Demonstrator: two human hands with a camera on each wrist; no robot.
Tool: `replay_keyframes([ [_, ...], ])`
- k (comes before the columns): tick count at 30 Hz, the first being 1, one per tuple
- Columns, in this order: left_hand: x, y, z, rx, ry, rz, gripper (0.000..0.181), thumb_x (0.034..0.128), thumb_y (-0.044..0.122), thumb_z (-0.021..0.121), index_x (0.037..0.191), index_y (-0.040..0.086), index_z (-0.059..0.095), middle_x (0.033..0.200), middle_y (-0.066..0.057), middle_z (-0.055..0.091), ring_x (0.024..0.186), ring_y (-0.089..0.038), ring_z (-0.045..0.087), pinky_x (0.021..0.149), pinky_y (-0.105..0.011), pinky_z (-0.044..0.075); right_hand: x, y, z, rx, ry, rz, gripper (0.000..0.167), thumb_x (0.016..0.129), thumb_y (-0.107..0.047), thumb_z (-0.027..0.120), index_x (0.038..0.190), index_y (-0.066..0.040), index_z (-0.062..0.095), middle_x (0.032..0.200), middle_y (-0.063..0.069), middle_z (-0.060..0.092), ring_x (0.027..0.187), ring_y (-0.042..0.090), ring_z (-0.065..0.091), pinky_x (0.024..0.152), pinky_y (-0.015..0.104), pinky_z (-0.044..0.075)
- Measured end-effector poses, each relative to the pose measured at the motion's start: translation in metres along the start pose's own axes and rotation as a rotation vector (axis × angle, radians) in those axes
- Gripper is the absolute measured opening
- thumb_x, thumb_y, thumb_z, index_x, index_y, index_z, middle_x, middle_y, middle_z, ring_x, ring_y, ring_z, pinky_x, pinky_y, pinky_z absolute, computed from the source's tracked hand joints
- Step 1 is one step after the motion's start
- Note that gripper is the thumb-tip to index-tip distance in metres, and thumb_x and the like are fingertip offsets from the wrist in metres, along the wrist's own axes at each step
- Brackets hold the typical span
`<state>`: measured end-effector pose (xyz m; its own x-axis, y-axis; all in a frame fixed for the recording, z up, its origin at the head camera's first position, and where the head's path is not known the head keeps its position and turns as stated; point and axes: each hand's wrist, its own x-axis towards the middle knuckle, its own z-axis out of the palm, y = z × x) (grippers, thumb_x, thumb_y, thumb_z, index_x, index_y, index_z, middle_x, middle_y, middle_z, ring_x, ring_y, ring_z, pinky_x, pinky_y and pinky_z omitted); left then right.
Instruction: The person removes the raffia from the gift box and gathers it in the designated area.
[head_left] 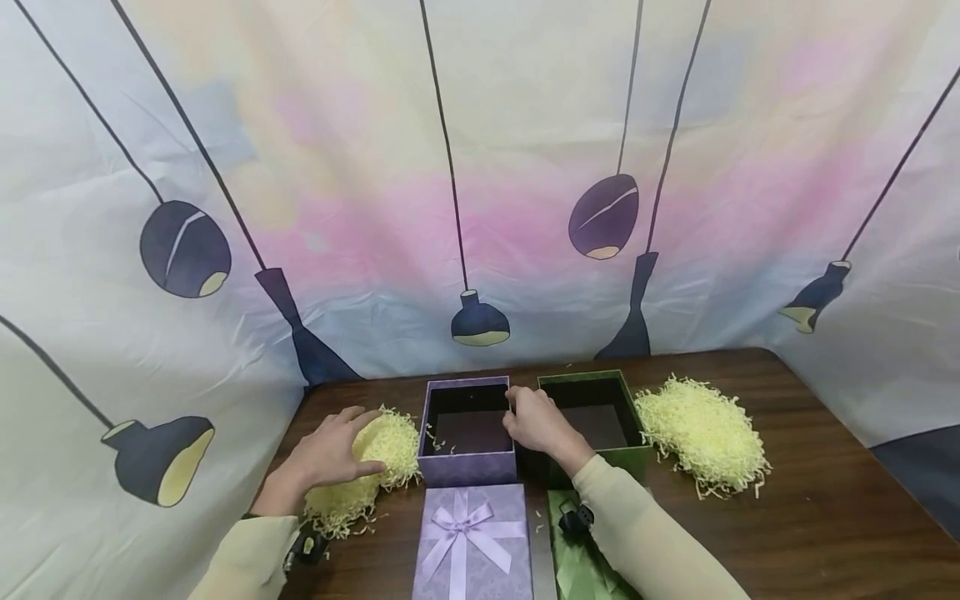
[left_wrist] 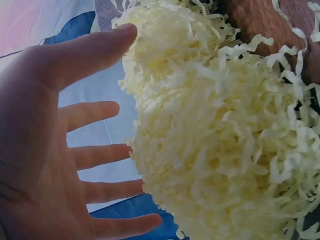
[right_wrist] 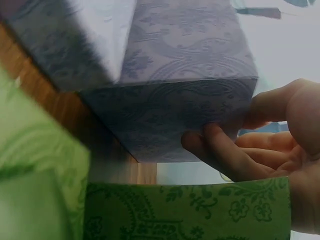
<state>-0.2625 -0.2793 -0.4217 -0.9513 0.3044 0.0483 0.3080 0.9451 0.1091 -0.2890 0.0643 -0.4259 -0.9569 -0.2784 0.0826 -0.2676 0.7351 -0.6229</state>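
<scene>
A purple box (head_left: 468, 469) with a dark interior stands lidless, a few pale shreds inside it. My right hand (head_left: 542, 422) pinches its right wall; in the right wrist view, fingertips (right_wrist: 216, 137) lie against the patterned outside. To the right stands a green box (head_left: 626, 460), also lidless and dark inside. At the left, my left hand (head_left: 330, 450) spreads its fingers beside a heap of pale yellow shredded paper (head_left: 397, 446). The left wrist view shows straight, parted fingers along the edge of the shredded paper (left_wrist: 210, 130), which partly hides any contact.
A purple lid (head_left: 476, 533) with a ribbon bow lies in front of the purple box. The green lid (head_left: 581, 567) beside it is partly under my right forearm. Another heap of shredded paper (head_left: 705, 433) sits on the wooden table (head_left: 810, 500) at right. A printed cloth (head_left: 390, 208) hangs behind.
</scene>
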Motion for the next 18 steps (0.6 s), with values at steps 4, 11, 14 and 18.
replay_keyframes([
  [4,-0.0004,0.0004,0.0023,-0.003,0.016,0.016,0.091,0.0705,0.062,0.076,0.143,0.016,0.048,0.142,-0.019,0.047,0.124,-0.048,0.047,0.073,-0.071,0.047,0.0007,0.0,0.0,-0.03,0.003,-0.018,0.042,0.093,-0.012,0.057,0.132,0.002,0.057,0.046,0.001,0.049,0.035,0.01,0.032,0.049,0.028,0.039],
  [11,-0.0006,-0.0008,0.0011,0.006,0.048,0.013,0.088,0.0724,0.061,0.075,0.144,0.016,0.048,0.145,-0.018,0.045,0.126,-0.049,0.046,0.075,-0.071,0.047,0.0024,0.0021,-0.0023,-0.048,0.025,-0.02,0.04,0.09,-0.012,0.061,0.128,0.001,0.061,0.076,0.008,0.065,0.046,0.013,0.042,0.056,0.03,0.041],
  [14,-0.0011,0.0003,-0.0001,0.001,0.069,0.022,0.087,0.0732,0.06,0.075,0.143,0.016,0.048,0.145,-0.017,0.045,0.126,-0.049,0.046,0.075,-0.069,0.047,0.002,0.0039,-0.0028,-0.064,0.034,-0.022,0.04,0.089,-0.014,0.063,0.127,-0.001,0.063,0.097,0.012,0.071,0.057,0.015,0.053,0.06,0.032,0.045],
  [18,0.0001,0.005,-0.0025,-0.002,0.113,0.056,0.084,0.0747,0.06,0.074,0.143,0.017,0.049,0.144,-0.016,0.046,0.125,-0.045,0.048,0.079,-0.065,0.049,0.0006,0.0072,-0.0048,-0.074,0.071,-0.041,0.037,0.087,-0.015,0.066,0.122,-0.002,0.067,0.11,0.01,0.072,0.08,0.02,0.066,0.071,0.037,0.053],
])
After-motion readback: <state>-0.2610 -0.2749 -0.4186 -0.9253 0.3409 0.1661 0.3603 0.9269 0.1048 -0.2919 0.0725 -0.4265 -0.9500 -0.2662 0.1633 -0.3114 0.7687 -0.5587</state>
